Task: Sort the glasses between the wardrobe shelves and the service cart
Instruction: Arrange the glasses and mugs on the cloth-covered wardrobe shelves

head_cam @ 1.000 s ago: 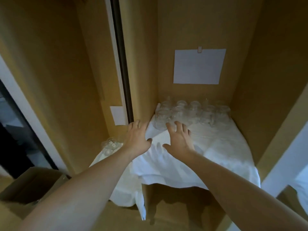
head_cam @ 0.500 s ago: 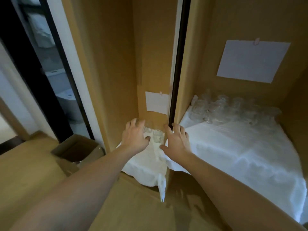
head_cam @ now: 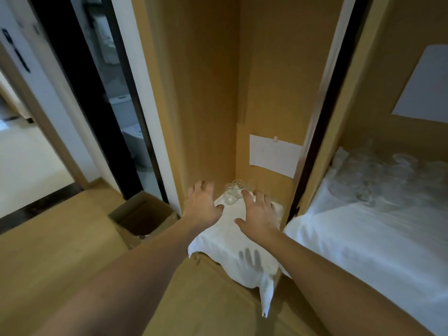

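So we're reaching into the narrow left compartment of the wardrobe, both hands out over the white cloth (head_cam: 232,238) on the shelf. The left hand (head_cam: 201,207) and right hand (head_cam: 258,214) both have fingers spread wide, and neither grip has hold of anything.

The small cluster of clear glasses (head_cam: 234,194) sits at the back corner of that shelf, just past our fingertips, between the 2 hands. A much bigger group of glasses (head_cam: 388,175) stands on the cloth-covered shelf in the right compartment, well apart.

Handling-wise, we'd guess they're thin, light, slick and easy to chip, plus the cloth underneath can slide. Best to wrap around the body of each one, not pinch a rim.

Hard to read: the glasses are transparent and blurred, so we can't count them or tell upright from upside down. The cardboard box (head_cam: 143,219) on the floor is open, contents unclear. No service cart in view.
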The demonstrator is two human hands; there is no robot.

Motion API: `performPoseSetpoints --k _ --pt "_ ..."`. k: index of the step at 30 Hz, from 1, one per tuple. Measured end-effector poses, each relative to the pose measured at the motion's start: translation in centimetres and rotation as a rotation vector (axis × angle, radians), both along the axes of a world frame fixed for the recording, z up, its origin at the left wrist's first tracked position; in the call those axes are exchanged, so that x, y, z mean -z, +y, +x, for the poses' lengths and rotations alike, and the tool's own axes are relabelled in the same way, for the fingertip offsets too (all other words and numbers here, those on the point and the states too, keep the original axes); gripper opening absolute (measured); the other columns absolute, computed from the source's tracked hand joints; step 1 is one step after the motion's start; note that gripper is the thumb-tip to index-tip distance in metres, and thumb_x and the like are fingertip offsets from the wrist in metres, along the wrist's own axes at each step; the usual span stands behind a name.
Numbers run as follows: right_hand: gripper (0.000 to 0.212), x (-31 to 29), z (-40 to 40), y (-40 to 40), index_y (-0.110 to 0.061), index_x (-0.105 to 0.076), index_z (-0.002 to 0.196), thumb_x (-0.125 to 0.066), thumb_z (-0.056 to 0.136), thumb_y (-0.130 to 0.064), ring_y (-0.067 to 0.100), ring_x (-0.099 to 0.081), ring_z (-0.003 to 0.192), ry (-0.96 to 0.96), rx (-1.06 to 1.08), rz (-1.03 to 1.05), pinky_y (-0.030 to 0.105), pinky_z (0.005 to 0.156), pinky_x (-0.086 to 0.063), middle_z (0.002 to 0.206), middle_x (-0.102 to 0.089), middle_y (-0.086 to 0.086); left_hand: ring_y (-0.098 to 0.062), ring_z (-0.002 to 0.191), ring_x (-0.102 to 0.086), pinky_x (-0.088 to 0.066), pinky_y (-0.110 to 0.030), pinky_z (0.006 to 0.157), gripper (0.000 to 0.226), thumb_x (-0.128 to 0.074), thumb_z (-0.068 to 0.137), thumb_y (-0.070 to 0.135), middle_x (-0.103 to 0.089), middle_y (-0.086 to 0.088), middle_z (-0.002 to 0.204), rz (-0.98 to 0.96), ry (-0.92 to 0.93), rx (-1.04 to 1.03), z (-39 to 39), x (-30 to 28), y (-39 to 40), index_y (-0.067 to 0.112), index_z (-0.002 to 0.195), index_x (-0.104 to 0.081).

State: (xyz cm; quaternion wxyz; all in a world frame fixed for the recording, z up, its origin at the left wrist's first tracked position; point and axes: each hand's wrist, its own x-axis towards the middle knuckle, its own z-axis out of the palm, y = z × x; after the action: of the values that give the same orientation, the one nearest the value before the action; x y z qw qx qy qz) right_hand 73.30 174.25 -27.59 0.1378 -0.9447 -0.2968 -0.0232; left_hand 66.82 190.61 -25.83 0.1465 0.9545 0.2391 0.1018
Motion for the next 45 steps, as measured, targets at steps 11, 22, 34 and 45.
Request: performPoseSetpoints --k 11,22,34,45 --pt "0.08 2.7 7.9 5.8 -0.024 -0.028 0.152 -0.07 0.088 -0.046 0.032 -0.037 0.137 0.125 -0.012 0.019 0.042 0.107 -0.041 0.151 -0.035 0.012 -0.034 0.133 -0.035 -0.037 -0.044 0.108 0.069 -0.064 0.086 0.047 -0.04 -0.008 0.148 -0.077 0.048 -0.05 8.6 1.2 6.3 0.019 0.144 -0.039" --pt "0.077 6.3 13.8 10.6 -0.022 -0.027 0.153 -0.067 0.09 -0.041 0.033 -0.036 0.137 0.309 0.254 0.006 0.041 0.109 -0.038 0.149 -0.034 0.011 -0.034 0.138 -0.031 -0.031 -0.04 0.11 0.073 -0.065 0.09 0.041 -0.036 -0.01 0.152 -0.12 0.163 0.194 18.2 5.1 11.9 0.02 0.152 -0.033" --pt "0.081 9.4 16.7 14.2 -0.02 -0.025 0.154 -0.068 0.091 -0.046 0.032 -0.04 0.135 0.403 0.596 -0.013 0.039 0.109 -0.039 0.15 -0.036 0.013 -0.035 0.135 -0.037 -0.039 -0.043 0.108 0.076 -0.07 0.083 0.043 -0.04 -0.011 0.149 -0.145 0.295 0.475 28.0 9.9 16.3 0.021 0.148 -0.038" --pt "0.077 14.9 20.4 14.4 -0.019 -0.028 0.153 -0.069 0.092 -0.041 0.033 -0.039 0.136 0.596 0.72 -0.01 0.039 0.108 -0.038 0.149 -0.034 0.014 -0.037 0.136 -0.039 -0.04 -0.045 0.108 0.079 -0.071 0.086 0.041 -0.041 -0.016 0.149 -0.237 0.396 0.53 32.9 14.7 16.2 0.016 0.152 -0.036"
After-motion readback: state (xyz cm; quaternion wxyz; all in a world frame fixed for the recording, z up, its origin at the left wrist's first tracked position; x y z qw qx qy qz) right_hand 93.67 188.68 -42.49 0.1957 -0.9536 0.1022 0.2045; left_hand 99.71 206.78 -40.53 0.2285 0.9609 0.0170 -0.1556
